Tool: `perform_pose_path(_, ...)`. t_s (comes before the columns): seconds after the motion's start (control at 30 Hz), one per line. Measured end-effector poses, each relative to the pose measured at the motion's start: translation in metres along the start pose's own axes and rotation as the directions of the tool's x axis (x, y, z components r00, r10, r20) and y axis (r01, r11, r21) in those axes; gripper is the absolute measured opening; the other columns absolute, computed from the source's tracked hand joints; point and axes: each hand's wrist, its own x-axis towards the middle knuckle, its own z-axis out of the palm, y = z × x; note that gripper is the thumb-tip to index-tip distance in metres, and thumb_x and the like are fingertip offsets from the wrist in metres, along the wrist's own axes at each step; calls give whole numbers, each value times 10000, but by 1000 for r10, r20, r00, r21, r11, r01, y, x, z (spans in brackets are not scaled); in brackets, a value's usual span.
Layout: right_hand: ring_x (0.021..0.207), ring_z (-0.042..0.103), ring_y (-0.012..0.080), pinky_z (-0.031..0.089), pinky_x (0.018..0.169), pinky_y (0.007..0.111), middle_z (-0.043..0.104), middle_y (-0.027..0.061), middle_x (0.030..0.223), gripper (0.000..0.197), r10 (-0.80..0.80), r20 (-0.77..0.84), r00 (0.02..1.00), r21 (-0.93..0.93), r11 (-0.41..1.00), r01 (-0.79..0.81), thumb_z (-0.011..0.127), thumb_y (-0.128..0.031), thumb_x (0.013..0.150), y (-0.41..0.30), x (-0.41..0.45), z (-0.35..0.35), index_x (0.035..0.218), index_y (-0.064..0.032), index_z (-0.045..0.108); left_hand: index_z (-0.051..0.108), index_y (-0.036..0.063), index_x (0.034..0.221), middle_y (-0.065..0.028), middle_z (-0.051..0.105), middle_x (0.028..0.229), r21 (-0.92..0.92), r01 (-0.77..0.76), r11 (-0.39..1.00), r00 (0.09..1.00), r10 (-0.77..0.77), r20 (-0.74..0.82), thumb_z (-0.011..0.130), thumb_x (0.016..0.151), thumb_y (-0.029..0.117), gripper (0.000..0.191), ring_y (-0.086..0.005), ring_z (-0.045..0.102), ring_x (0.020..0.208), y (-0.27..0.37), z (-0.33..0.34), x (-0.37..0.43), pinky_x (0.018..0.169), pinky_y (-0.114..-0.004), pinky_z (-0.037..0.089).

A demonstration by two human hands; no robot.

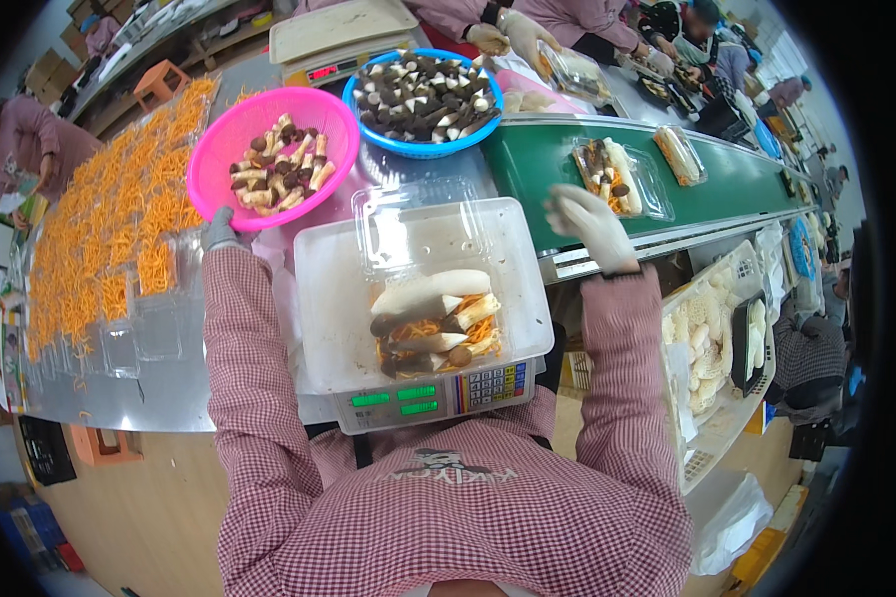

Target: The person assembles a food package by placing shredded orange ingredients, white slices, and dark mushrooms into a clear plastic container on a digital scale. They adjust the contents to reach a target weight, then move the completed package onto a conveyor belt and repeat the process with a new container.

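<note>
My left hand (226, 230), in a grey glove, is at the lower rim of a pink plastic basket (207, 168) of brown-capped mushrooms; its fingers are partly hidden. My right hand (586, 224), in a white glove and slightly blurred, is raised with fingers apart and nothing held, beside the green conveyor belt (523, 168). Before me a digital scale (418, 403) carries a white tray (328, 298). On it lies a clear plastic clamshell box (418, 224), lid folded back, with a pale veiled mushroom (433, 289), dark-capped mushrooms and orange strands (485, 328).
Boxes of orange strands (112, 194) cover the left table. A blue basket (425, 149) of cut dark mushrooms stands beyond the scale, near another scale (336, 37). Filled boxes (608, 175) lie on the belt. A cream crate (676, 418) stands right. Co-workers' gloved hands (526, 37) are across.
</note>
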Motion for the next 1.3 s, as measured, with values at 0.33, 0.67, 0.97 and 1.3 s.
perform_pose_path(0.33,939,562,272,468,794,385,542,76,1009,301,-299,242,923,-946,137,292,550,-110,755,2,170,66,1053,-144,574,312,8,1287,-209,458,1239,-51,147,988,989,-145,30,521,798,160,553,-410,514,1061,-3,10,-20,762,-644,469)
perform_pose_path(0.67,853,576,243,481,684,376,534,69,861,217,-335,432,837,-901,-127,414,506,-65,746,-3,169,68,921,-144,607,336,-5,1245,-225,438,1239,-189,226,956,974,-221,47,520,804,144,501,-448,491,1071,-15,6,-15,751,-655,475)
perform_pose_path(0.97,975,543,276,454,824,374,530,87,1044,306,-397,331,856,-880,198,432,503,-26,753,7,149,45,1038,-114,568,297,5,1291,-211,453,1252,-260,343,903,938,-318,135,484,824,97,511,-382,479,1130,-12,7,6,841,-642,427)
perform_pose_path(1.3,1032,516,301,413,888,370,546,126,1082,307,-269,288,919,-811,442,384,549,-140,778,1,105,26,1076,-67,555,297,21,1286,-209,445,1256,-204,346,916,937,-324,135,492,831,141,509,-397,481,1119,-17,6,-3,860,-651,407)
